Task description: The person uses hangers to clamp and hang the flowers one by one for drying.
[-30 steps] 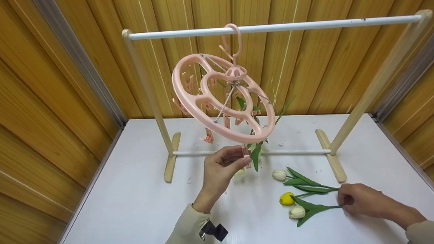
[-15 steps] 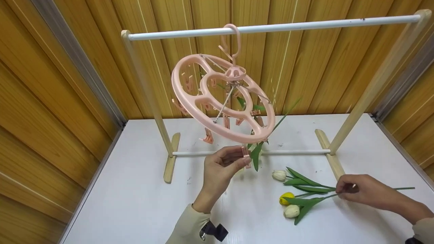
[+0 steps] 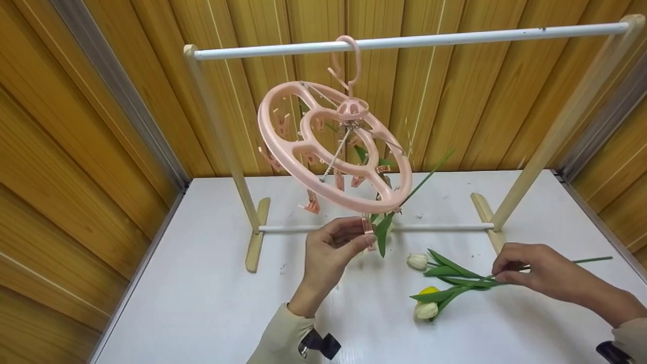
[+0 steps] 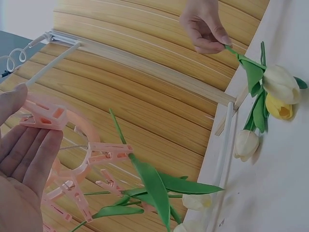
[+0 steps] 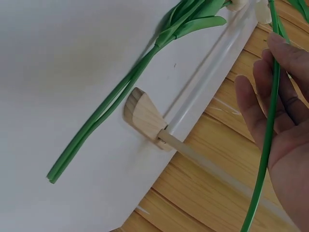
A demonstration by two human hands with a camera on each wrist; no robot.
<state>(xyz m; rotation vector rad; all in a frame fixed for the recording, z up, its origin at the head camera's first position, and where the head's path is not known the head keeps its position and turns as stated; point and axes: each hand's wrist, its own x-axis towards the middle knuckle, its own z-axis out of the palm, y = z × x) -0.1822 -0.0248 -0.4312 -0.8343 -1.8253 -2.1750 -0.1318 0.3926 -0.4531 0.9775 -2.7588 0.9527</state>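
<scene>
My left hand [image 3: 326, 253] pinches a pink clip [image 3: 367, 226] under the front edge of a round pink clip hanger [image 3: 354, 203]. In the left wrist view, that clip [image 4: 48, 116] sits between thumb and fingers with no stem in it. My right hand [image 3: 543, 270] holds a white tulip [image 3: 426, 310] by its green stem [image 5: 273, 106], bloom pointing left and low over the table. Behind it lie a yellow tulip [image 4: 280, 107], partly covered in the head view, and another white tulip [image 3: 417, 261]. More tulips hang from the hanger's far side, their leaves [image 4: 152, 183] showing between clips.
The hanger hooks over the white top rod [image 3: 455, 38] of a rack with wooden legs [image 3: 556, 126]. A lower rod [image 3: 440, 227] crosses just above the white table [image 3: 202, 303]. Wood-patterned panels [image 3: 126, 101] enclose the back and sides.
My right hand has moved up and slightly left, lifting the front white tulip's stem; its bloom has shifted left across the yellow one. My left hand stays on the clip.
</scene>
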